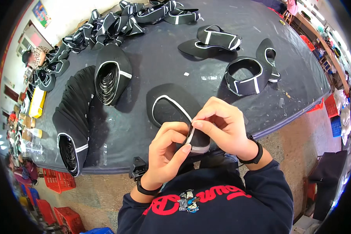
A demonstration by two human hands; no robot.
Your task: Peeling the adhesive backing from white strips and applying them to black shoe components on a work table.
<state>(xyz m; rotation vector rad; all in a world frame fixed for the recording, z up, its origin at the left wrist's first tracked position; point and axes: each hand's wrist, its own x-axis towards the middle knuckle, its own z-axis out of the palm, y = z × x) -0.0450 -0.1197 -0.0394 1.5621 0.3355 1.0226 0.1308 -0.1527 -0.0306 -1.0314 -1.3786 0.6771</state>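
Your pinch sits right at the near edge of the black shoe upper [175,113] with white piping, so it could slip out or the trim could crease if you tug unevenly, I judge. Your left hand [168,150] curls closed, thumb and forefinger pinching that near rim; your right hand [222,126] pinches the same rim from above. The upper lies half on the dark table [144,128], just beside the long stack of nested uppers [85,113].

Shoe workshop — stacked black uppers [72,128], red crates [58,180]
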